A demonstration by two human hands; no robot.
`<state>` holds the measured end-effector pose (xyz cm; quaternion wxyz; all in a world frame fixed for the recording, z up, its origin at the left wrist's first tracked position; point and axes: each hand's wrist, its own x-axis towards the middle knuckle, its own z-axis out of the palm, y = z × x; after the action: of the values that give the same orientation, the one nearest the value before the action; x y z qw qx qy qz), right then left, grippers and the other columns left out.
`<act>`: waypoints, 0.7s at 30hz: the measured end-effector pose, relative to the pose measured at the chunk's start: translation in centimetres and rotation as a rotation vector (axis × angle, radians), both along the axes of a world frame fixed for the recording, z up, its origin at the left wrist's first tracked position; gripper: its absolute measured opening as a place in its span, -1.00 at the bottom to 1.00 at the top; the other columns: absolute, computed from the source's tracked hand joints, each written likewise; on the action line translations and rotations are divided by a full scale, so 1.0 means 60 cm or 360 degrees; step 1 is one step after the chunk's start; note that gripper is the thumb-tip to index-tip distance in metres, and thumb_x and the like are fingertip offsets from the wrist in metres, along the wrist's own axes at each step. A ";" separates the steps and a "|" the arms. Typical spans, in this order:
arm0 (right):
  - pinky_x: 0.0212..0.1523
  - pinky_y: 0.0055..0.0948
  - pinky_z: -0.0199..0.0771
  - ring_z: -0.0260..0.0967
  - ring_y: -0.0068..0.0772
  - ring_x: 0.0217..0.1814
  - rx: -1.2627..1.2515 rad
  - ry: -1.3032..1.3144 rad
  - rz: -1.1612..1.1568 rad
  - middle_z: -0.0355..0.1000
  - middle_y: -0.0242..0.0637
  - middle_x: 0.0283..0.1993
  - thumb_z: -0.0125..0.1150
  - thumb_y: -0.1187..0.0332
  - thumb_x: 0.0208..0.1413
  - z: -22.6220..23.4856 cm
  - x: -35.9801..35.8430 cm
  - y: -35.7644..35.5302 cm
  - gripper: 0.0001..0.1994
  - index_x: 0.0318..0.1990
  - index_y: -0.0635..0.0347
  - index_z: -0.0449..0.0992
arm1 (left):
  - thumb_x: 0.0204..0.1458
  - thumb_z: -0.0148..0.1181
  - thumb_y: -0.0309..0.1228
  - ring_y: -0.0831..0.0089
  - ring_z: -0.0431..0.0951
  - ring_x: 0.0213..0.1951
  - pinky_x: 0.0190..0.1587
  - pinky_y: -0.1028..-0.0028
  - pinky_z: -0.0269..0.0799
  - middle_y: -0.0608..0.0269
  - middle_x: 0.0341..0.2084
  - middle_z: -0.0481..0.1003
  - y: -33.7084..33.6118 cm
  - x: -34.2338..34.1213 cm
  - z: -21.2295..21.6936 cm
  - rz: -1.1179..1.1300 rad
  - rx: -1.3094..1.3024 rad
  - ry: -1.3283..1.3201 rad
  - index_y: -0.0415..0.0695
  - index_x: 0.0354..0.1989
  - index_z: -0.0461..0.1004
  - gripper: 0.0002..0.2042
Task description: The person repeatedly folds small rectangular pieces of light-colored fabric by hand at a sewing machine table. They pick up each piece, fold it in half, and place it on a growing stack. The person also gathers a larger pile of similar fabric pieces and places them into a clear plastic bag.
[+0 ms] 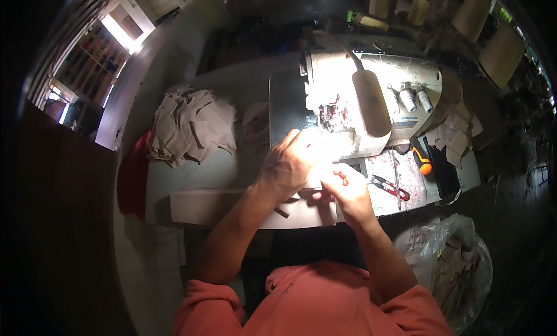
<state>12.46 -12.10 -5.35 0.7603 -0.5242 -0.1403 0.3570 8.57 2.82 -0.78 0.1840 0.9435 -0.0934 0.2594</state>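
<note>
Under a bright lamp, both hands meet at the front of a white sewing machine [374, 144]. My left hand [288, 165] is closed, with its fingers curled at a small pale piece of fabric [317, 174]. The right hand [350, 192] pinches the same fabric from the other side; glare washes out its outline and the fingertips. Beneath my wrists, a long pale fabric panel [203, 203] lies along the table's front edge. A short dark strip [282, 212] shows below the left hand.
A heap of pale fabric pieces [194, 127] lies at left. Thread snips [391, 188], an orange-and-black tool [423, 161] and a dark phone-like object [444, 170] lie right of the hands. A clear plastic bag [484, 260] of scraps stands lower right. Thread cones [502, 54] stand behind.
</note>
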 end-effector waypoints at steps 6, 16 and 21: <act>-0.50 -0.69 0.35 0.37 -0.56 -0.49 0.0240 -0.0028 -0.0193 0.37 -0.25 -0.42 -0.01 0.55 0.00 0.006 -0.010 0.004 -0.73 -0.10 0.37 0.22 | -0.28 0.04 -0.58 0.23 0.34 -0.39 -0.33 0.37 0.29 0.14 -0.49 0.34 0.009 0.004 -0.015 0.0087 -0.0112 0.0167 -0.23 -0.43 0.41 -0.83; -0.45 -0.66 0.37 0.36 -0.61 -0.47 0.0015 -0.0096 -0.0128 0.40 -0.29 -0.45 -0.03 0.50 0.04 0.017 0.013 0.020 -0.80 -0.19 0.41 0.38 | -0.26 0.01 -0.60 0.14 0.38 -0.37 -0.27 0.35 0.30 0.05 -0.48 0.37 0.018 0.030 -0.001 0.0095 0.0022 -0.0070 -0.29 -0.48 0.37 -0.89; -0.38 -0.53 0.44 0.39 -0.43 -0.43 0.0057 -0.0137 -0.0115 0.40 -0.11 -0.37 -0.08 0.55 0.05 0.013 0.019 0.027 -0.81 -0.17 0.41 0.34 | -0.21 -0.03 -0.60 0.06 0.40 -0.21 -0.11 0.35 0.30 -0.05 -0.32 0.39 0.015 0.012 -0.024 0.0104 -0.0074 -0.0023 -0.36 -0.42 0.37 -0.86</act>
<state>13.61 -10.47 -4.58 0.7753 -0.5300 -0.1603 0.3039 9.30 3.73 -2.21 0.1965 0.9396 -0.0579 0.2740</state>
